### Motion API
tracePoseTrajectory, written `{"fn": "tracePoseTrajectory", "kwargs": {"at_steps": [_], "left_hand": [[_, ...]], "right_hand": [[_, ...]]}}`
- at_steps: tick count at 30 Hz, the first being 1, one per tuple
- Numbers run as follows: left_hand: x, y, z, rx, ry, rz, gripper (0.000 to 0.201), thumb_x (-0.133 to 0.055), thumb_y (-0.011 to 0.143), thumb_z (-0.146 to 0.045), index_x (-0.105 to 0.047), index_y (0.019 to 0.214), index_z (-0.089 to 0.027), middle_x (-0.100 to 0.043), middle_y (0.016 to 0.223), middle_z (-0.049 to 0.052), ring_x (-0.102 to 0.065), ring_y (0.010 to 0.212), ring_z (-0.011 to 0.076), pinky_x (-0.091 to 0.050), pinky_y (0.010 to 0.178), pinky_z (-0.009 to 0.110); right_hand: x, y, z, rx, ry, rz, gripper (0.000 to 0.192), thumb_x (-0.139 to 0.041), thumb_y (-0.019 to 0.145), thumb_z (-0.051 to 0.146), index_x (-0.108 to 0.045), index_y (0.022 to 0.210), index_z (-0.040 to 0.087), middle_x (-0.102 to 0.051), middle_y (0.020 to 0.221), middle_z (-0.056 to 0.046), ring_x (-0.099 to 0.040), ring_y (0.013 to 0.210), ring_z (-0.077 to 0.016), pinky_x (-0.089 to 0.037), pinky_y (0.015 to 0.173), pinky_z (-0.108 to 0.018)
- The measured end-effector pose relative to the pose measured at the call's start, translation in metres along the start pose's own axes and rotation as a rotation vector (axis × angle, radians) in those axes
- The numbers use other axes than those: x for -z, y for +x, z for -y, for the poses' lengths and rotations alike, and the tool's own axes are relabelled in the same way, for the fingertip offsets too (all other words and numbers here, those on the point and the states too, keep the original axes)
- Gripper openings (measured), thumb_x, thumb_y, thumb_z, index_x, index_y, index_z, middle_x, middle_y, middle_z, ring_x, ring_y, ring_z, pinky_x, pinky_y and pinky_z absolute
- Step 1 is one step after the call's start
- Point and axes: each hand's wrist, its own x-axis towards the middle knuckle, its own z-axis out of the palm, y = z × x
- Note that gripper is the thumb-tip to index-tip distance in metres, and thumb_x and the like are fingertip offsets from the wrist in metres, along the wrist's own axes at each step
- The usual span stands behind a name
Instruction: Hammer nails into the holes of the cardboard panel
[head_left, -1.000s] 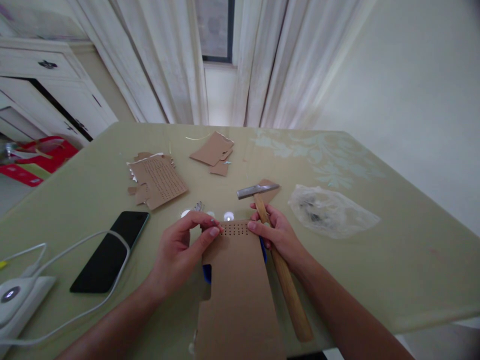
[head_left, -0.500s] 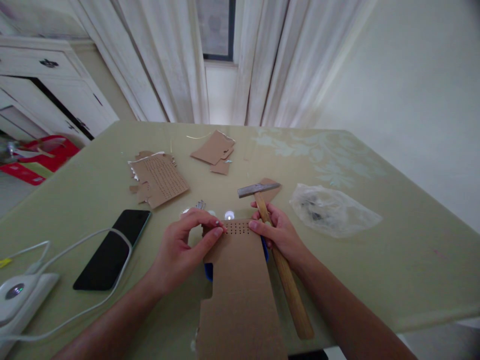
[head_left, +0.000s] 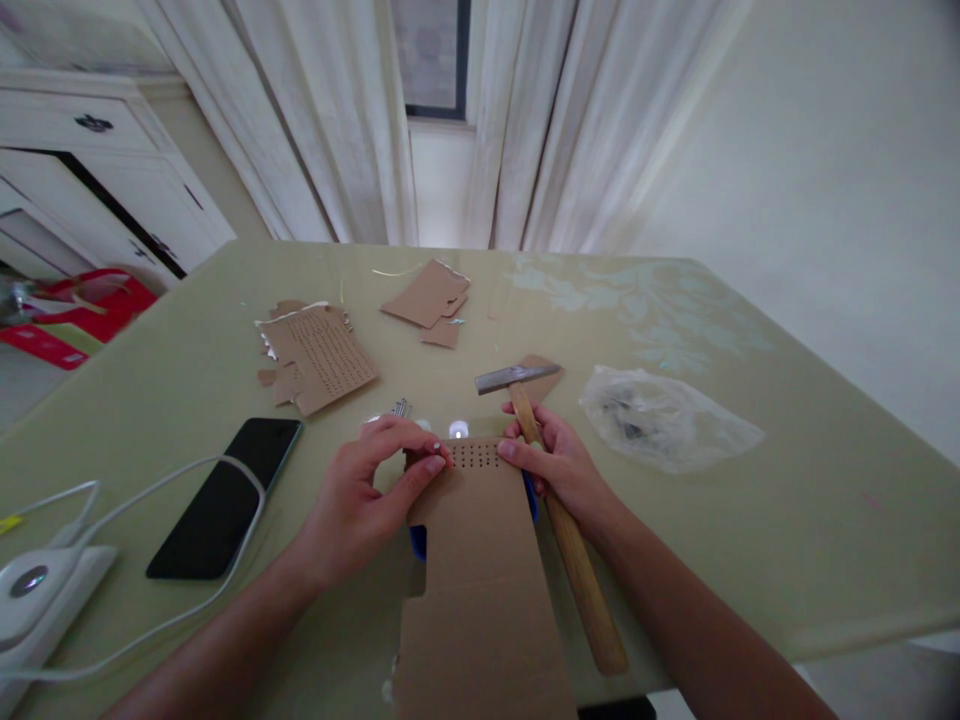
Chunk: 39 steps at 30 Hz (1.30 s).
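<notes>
A long brown cardboard strip with rows of small holes at its far end lies on the green table, over something blue. My left hand pinches the strip's far left corner between thumb and forefinger. My right hand grips the wooden handle of a hammer, whose steel head rests on the table, and its fingertips touch the strip's far right corner. A few nails lie just beyond my left hand.
A black phone and a white cable lie at left, with a white device at the near left edge. Punched cardboard pieces and scraps lie further back. A clear plastic bag lies at right.
</notes>
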Motion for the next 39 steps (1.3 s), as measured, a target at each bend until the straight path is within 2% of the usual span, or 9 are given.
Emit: {"fn": "tracePoseTrajectory", "kwargs": {"at_steps": [13,27,34,39], "left_hand": [[0.0005,-0.0001,-0.0005,0.006,0.023,0.002,0.009,-0.077,0.101,-0.028,-0.084,0.096,-0.025,-0.082,0.093,0.004,-0.073,0.091,0.0209,-0.056,0.086,0.035],[0.0001,0.0014,-0.0037,-0.096,0.131,-0.023,0.006,-0.078,0.099,-0.026,-0.081,0.093,-0.027,-0.083,0.087,0.001,-0.072,0.085,0.0212,-0.054,0.083,0.038],[0.0005,0.0004,0.0001,-0.045,0.101,-0.011,0.009,-0.075,0.101,-0.025,-0.081,0.093,-0.026,-0.082,0.092,0.003,-0.073,0.089,0.0215,-0.055,0.085,0.037],[0.0031,0.0029,-0.0028,-0.057,0.073,0.026,0.013,-0.072,0.102,-0.023,-0.082,0.094,-0.026,-0.082,0.091,0.003,-0.074,0.088,0.0209,-0.055,0.084,0.036]], "right_hand": [[0.0001,0.0002,0.0008,-0.004,-0.021,-0.007,0.07,-0.102,0.074,0.049,-0.064,0.127,0.023,-0.064,0.094,0.004,-0.045,0.049,-0.0039,-0.032,0.039,-0.021],[0.0014,0.0018,-0.0008,-0.007,-0.024,-0.003,0.069,-0.102,0.074,0.048,-0.065,0.127,0.025,-0.064,0.095,0.004,-0.045,0.051,-0.0054,-0.033,0.04,-0.022],[-0.0002,0.0007,0.0009,-0.01,-0.023,-0.008,0.07,-0.102,0.073,0.049,-0.065,0.127,0.025,-0.064,0.094,0.004,-0.045,0.051,-0.0056,-0.033,0.041,-0.022],[-0.0013,0.0002,0.0014,0.002,-0.019,-0.012,0.068,-0.101,0.074,0.047,-0.065,0.126,0.024,-0.064,0.093,0.004,-0.045,0.049,-0.0051,-0.032,0.04,-0.022]]}}
